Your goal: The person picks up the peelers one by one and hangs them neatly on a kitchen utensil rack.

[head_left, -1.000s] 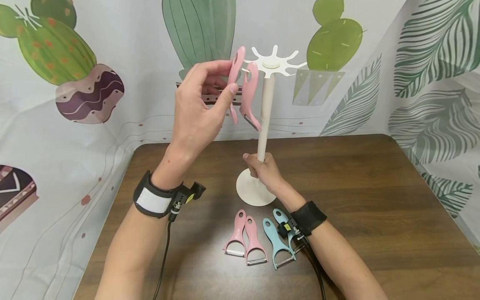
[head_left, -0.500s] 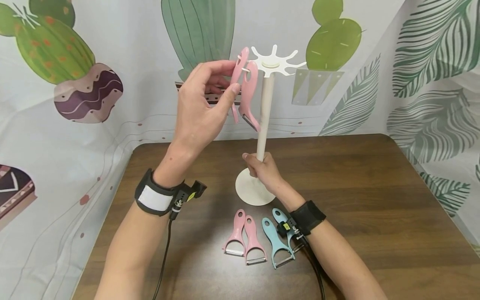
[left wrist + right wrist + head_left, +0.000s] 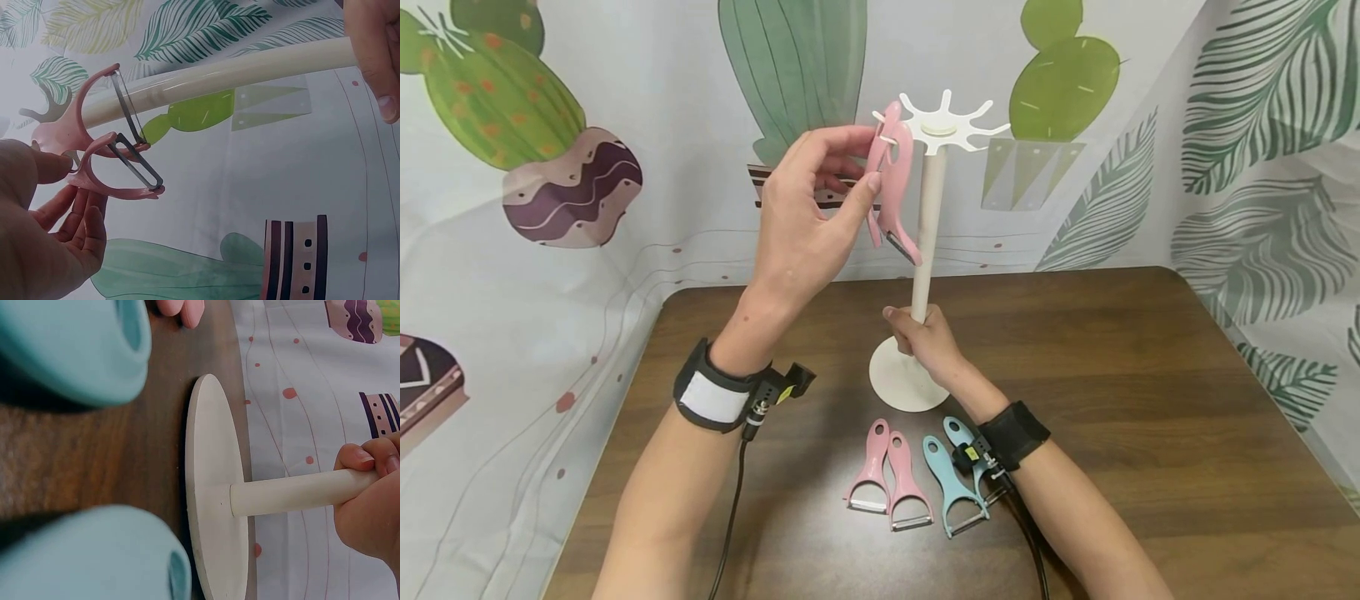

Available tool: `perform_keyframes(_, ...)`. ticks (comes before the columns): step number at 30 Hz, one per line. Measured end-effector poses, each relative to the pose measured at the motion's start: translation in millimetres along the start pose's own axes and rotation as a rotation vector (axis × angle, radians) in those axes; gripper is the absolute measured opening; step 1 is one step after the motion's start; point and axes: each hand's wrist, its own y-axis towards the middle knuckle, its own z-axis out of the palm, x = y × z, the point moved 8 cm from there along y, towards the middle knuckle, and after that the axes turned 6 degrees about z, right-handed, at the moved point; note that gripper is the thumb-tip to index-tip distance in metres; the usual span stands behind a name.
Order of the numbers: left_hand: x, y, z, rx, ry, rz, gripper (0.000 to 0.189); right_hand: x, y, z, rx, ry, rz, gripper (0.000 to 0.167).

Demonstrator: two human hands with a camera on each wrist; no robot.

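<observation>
My left hand point(image 3: 808, 208) pinches the handle of a pink peeler point(image 3: 875, 155) at the left side of the white hanging rack's top point(image 3: 938, 129). A hook tip shows at that peeler's handle hole. Right beside it, a second pink peeler point(image 3: 897, 187) hangs by its hole from a neighbouring hook. In the left wrist view, the pinched peeler point(image 3: 94, 185) is the nearer one, its blade pointing away from the fingers. Low on the rack's pole point(image 3: 294, 494), my right hand point(image 3: 929, 343) is wrapped around it, just above the round base point(image 3: 904, 379).
Two pink peelers point(image 3: 902, 467) lie side by side on the brown table point(image 3: 1097, 375) in front of the base. To their right lie two blue peelers point(image 3: 947, 471), one partly under the right wrist's camera. A printed cloth point(image 3: 685, 167) hangs behind the table.
My left hand has moved slightly right, bringing the pinched peeler onto a hook tip and close against the hanging one. The right hand keeps its grip on the pole.
</observation>
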Motion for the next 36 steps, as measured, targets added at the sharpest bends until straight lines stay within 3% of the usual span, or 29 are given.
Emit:
perform_keyframes(6, 0.6, -1.3, 2.4, 0.009, 0.000, 0.026, 0.034, 0.8, -0.5, 0.0, 0.002, 0.002, -0.004, 0.057)
perform_keyframes(15, 4.3, -3.2, 2.2, -0.004, -0.069, -0.010, 0.032, 0.0, 0.7, 0.4, 0.006, 0.007, 0.004, 0.059)
perform_keyframes(21, 7.4, -7.7, -1.2, -0.023, -0.045, -0.032, 0.033, -0.1, -0.1, -0.5, -0.005, 0.003, 0.003, 0.059)
perform_keyframes(32, 9.8, -24.6, -8.0, 0.001, 0.009, -0.044, 0.034, -1.2, -0.8, -0.7, -0.009, 0.005, 0.007, 0.059)
perform_keyframes(36, 11.6, -33.1, -9.5, 0.018, 0.034, -0.075, 0.032, 0.0, -1.1, -0.9, -0.009, 0.000, -0.003, 0.059)
